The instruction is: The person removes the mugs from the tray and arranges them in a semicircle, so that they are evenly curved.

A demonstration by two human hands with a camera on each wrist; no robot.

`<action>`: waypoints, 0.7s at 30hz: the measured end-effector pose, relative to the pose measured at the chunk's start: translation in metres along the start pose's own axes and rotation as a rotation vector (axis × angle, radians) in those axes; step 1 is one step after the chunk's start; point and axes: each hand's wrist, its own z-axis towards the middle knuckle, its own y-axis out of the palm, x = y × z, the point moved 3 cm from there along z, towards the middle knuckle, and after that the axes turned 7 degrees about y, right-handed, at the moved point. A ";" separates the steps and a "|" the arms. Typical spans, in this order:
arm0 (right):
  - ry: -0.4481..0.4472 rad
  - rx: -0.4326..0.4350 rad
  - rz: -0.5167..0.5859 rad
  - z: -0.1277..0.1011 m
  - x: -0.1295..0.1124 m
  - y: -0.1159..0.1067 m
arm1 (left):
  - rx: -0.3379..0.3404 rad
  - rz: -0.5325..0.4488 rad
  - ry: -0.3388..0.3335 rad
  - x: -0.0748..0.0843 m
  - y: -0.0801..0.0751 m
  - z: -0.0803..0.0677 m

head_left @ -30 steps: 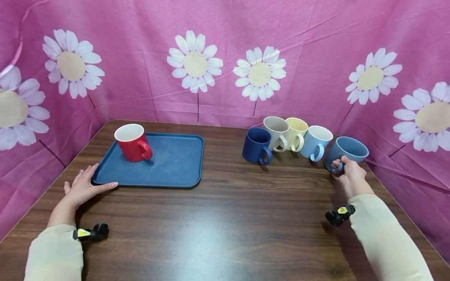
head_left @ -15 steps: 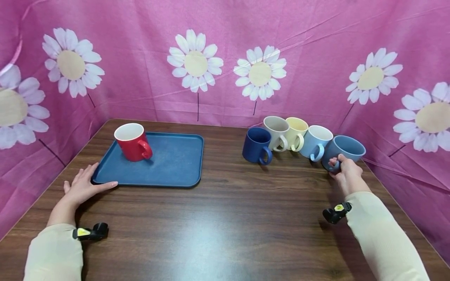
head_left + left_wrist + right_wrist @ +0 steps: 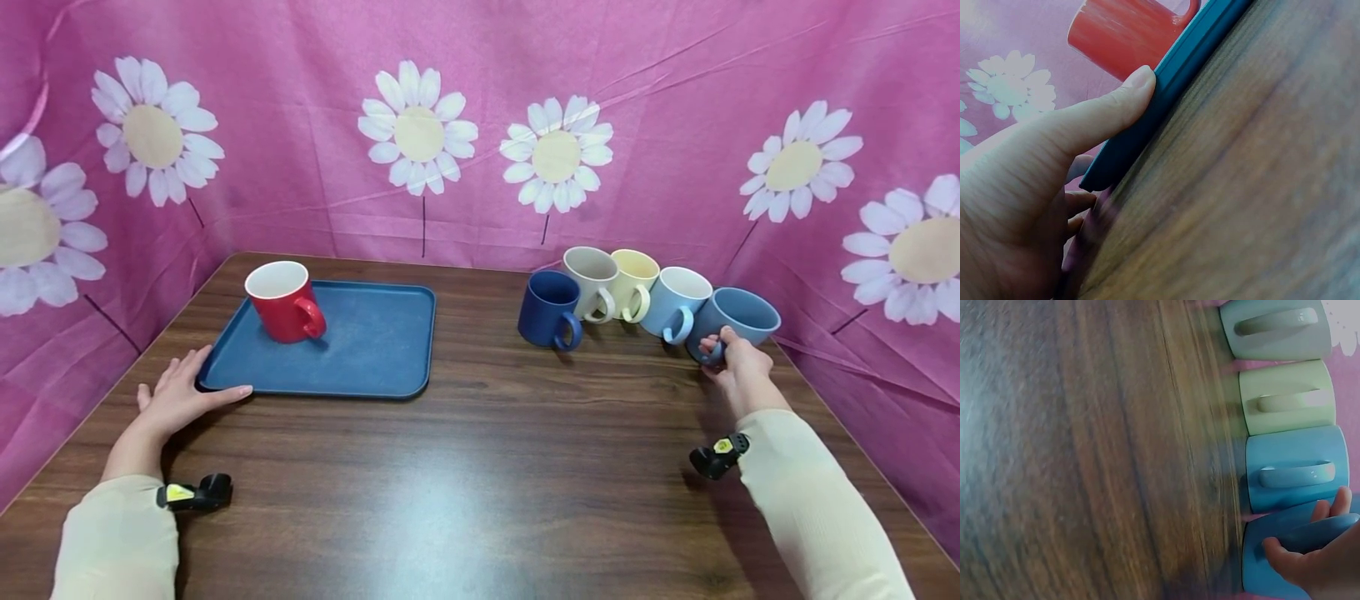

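At the right end of a row of mugs, my right hand [image 3: 741, 372] grips the handle of a wide slate-blue mug [image 3: 738, 315]. That mug stands against a light blue mug [image 3: 1297, 453], with a pale yellow mug [image 3: 634, 279] and a grey mug [image 3: 588, 271] further left. A dark blue mug [image 3: 546, 315] stands in front of the grey one. On the left, my left hand [image 3: 172, 396] spreads around the near left corner of a blue tray [image 3: 367, 358]. Its thumb lies along the front rim in the left wrist view. A red mug [image 3: 283, 304] stands upright on the tray.
Everything is on a dark wooden table [image 3: 480, 475], whose right edge runs close to the slate-blue mug. Behind it hangs a pink cloth [image 3: 480, 225] with large white daisies. A small black wrist camera [image 3: 198, 493] is strapped to each sleeve.
My right hand has moved the slate-blue mug slightly left, up against the light blue one; in the last half second it holds still. The left hand, tray and red mug have not moved.
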 end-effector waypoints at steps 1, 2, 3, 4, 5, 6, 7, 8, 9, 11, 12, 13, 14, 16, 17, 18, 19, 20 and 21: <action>-0.005 -0.004 -0.014 0.000 0.000 0.000 | 0.001 0.002 0.002 0.000 0.000 0.000; -0.009 -0.006 -0.027 -0.001 0.000 -0.001 | 0.002 0.002 0.003 0.000 0.000 0.000; -0.013 -0.009 -0.041 -0.001 0.000 -0.001 | 0.003 0.002 0.004 0.000 0.000 0.000; -0.016 -0.013 -0.048 -0.001 0.000 -0.002 | 0.005 0.003 0.006 0.000 0.000 0.000; -0.021 -0.018 -0.059 -0.002 0.001 -0.002 | 0.006 0.004 0.008 0.000 0.000 0.000; -0.025 -0.022 -0.069 -0.002 0.001 -0.002 | 0.008 0.005 0.009 -0.001 0.000 0.000; -0.029 -0.024 -0.079 -0.002 0.000 -0.003 | 0.010 0.007 0.010 -0.001 0.000 0.000; -0.033 -0.027 -0.085 -0.002 0.001 -0.003 | 0.011 0.008 0.011 0.000 0.000 0.000; -0.037 -0.031 -0.089 -0.002 0.000 -0.003 | 0.012 0.011 0.012 0.000 0.000 0.001; -0.051 -0.031 -0.112 -0.002 0.000 -0.004 | 0.013 0.014 0.014 0.001 -0.001 0.001; -0.056 -0.029 -0.123 -0.002 0.000 -0.005 | 0.013 0.015 0.014 0.001 -0.001 0.001; -0.064 -0.030 -0.136 -0.002 0.000 -0.005 | 0.013 0.015 0.015 0.001 -0.001 0.001; -0.073 -0.032 -0.154 -0.002 0.000 -0.006 | 0.013 0.016 0.015 0.001 -0.001 0.001; -0.094 -0.039 -0.195 -0.001 0.000 -0.007 | 0.015 0.015 0.013 0.001 0.000 0.002; -0.106 -0.043 -0.214 -0.001 0.000 -0.007 | 0.015 0.015 0.012 0.000 0.000 0.002; -0.120 -0.045 -0.235 0.000 0.000 -0.008 | 0.015 0.015 0.011 0.000 0.000 0.001; -0.134 -0.044 -0.261 0.001 0.000 -0.009 | 0.014 0.015 0.010 0.000 0.000 0.001; -0.153 -0.049 -0.284 0.003 0.000 -0.010 | 0.013 0.014 0.010 -0.001 0.000 0.001; -0.160 -0.046 -0.305 0.003 0.000 -0.012 | 0.011 0.012 0.009 -0.001 0.001 0.001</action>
